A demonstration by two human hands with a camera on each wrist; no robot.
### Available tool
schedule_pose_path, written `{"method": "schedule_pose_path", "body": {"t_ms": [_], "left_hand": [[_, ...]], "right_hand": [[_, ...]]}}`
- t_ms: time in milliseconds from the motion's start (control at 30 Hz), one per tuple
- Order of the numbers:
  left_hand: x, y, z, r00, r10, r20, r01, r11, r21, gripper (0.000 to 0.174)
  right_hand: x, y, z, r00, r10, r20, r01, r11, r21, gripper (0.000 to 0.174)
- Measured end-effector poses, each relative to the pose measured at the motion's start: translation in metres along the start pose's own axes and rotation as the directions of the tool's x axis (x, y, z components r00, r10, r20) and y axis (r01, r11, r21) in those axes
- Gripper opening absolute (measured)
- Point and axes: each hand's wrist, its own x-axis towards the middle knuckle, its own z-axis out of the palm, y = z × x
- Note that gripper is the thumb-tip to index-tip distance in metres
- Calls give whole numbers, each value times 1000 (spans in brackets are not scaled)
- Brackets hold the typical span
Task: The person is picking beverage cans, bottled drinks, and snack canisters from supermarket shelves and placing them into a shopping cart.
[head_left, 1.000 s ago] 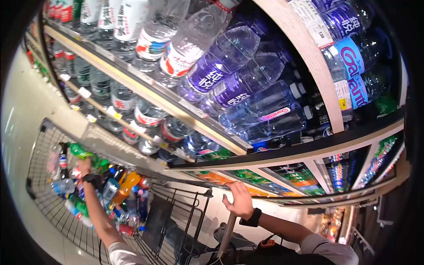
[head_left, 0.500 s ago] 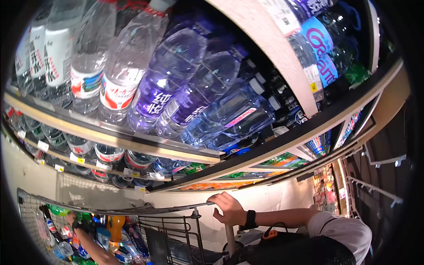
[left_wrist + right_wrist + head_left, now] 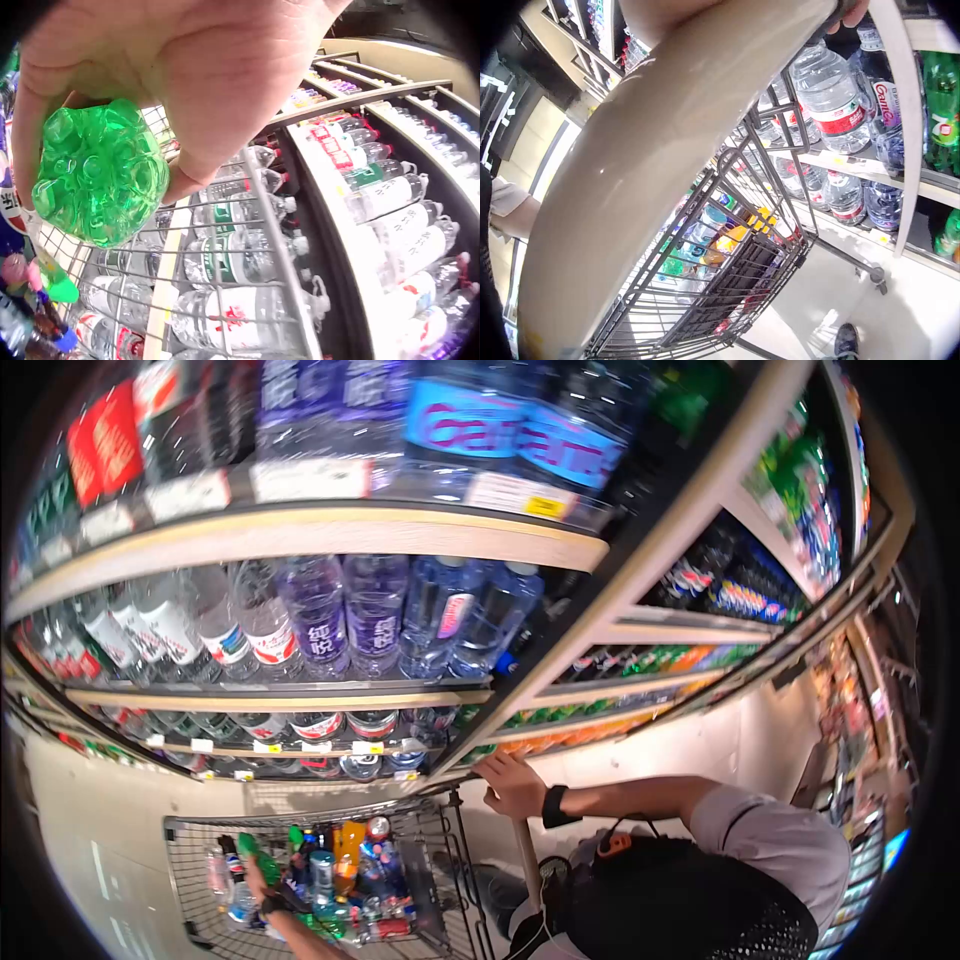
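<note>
In the left wrist view my left hand (image 3: 225, 67) grips a green bottle (image 3: 101, 176), whose moulded base faces the camera. The head view has that hand (image 3: 256, 880) low over the left part of the wire cart (image 3: 180, 860), beside the green bottle (image 3: 264, 863) and above other bottles. My right hand (image 3: 515, 787) is curled round the cart's handle (image 3: 527, 860). From the right wrist, the pale handle bar (image 3: 637, 157) fills much of the view, with a few fingertips (image 3: 851, 15) at its upper end.
Shelves of bottled water (image 3: 375, 620) run along the cart's far side, their pale edges (image 3: 330, 532) close above it. Inside the cart lie an orange bottle (image 3: 348, 850) and several others. A shoe (image 3: 847, 340) stands on the floor (image 3: 802, 307) near a cart wheel (image 3: 881, 285).
The head view has turned, bringing upper shelves and more of the cart into sight. My left hand stays inside the cart at the green bottle, and my right hand remains on the handle.
</note>
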Motion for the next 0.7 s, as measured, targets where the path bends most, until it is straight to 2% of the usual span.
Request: {"method": "schedule_pose_path", "body": {"t_ms": [33, 67, 100, 133, 167, 233, 267, 300, 367, 400, 433, 467, 500, 533, 567, 600, 633, 667, 700], "left_hand": [[-55, 9, 23, 1000, -14, 2, 14, 1000, 0, 50], [-112, -8, 21, 999, -34, -4, 34, 999, -8, 50], [-137, 3, 16, 999, -53, -10, 53, 998, -17, 50], [-159, 6, 19, 1000, 10, 11, -9, 1000, -26, 50], [-176, -9, 34, 993, 104, 49, -97, 986, -139, 52], [-280, -4, 43, 986, 168, 7, -163, 967, -197, 51], [-336, -14, 57, 985, 171, -4, -166, 952, -255, 50], [-380, -16, 70, 984, 176, -14, -171, 934, -313, 49], [-462, -14, 101, 972, 228, 58, -193, 913, -358, 44], [-517, -10, 132, 972, 234, -32, -226, 884, -408, 44], [-545, -13, 146, 963, 268, 9, -234, 856, -462, 44], [-578, -28, 159, 978, 207, 28, -163, 839, -519, 44], [-608, -32, 174, 974, 203, 101, -118, 834, -538, 43], [-628, -29, 192, 970, 205, 127, -107, 837, -536, 42], [-630, -2, 225, 981, 131, 141, -36, 842, -538, 48], [-656, -4, 254, 883, 296, 365, -75, 855, -513, 59], [-682, -24, 277, 822, 317, 473, -57, 872, -486, 71], [-677, -35, 302, 627, 292, 722, 105, 887, -450, 79], [-701, -37, 338, 604, 290, 742, 164, 866, -473, 86]], "right_hand": [[-9, 6, -9, 1000, -14, -11, 14, 1000, 17, 47], [-22, 18, -14, 999, -35, -42, 36, 999, 32, 47], [-30, 27, -16, 996, -55, -73, 59, 997, 46, 46], [-27, 25, -13, 998, -37, -41, 41, 994, 97, 45], [-19, 30, -11, 996, -67, -52, 69, 997, 36, 47], [-40, 37, -20, 991, -116, -66, 120, 991, 54, 50], [-58, 43, -25, 973, -156, -173, 162, 987, 21, 51], [-62, 43, -25, 989, -126, -79, 129, 991, 32, 54], [-66, 41, -39, 991, -114, 64, 101, 980, 172, 61], [-72, 45, -38, 988, -129, 87, 106, 967, 230, 64], [-76, 40, -64, 974, -148, 171, 85, 940, 330, 67], [-86, 45, -76, 956, -269, 118, 152, 798, 584, 62], [-94, 36, -105, 939, -337, 70, 107, 480, 871, 57], [-92, 33, -139, 894, -375, 244, -122, 320, 939, 62], [-81, 34, -183, 899, -387, 205, -185, 89, 979, 74], [-89, 45, -225, 869, -483, 110, -110, 30, 994, 81], [-109, 60, -265, 817, -573, 67, -120, -55, 991, 79], [-128, 80, -297, 848, -526, 59, -128, -94, 987, 79], [-141, 101, -320, 877, -477, 53, -132, -135, 982, 79]]}}
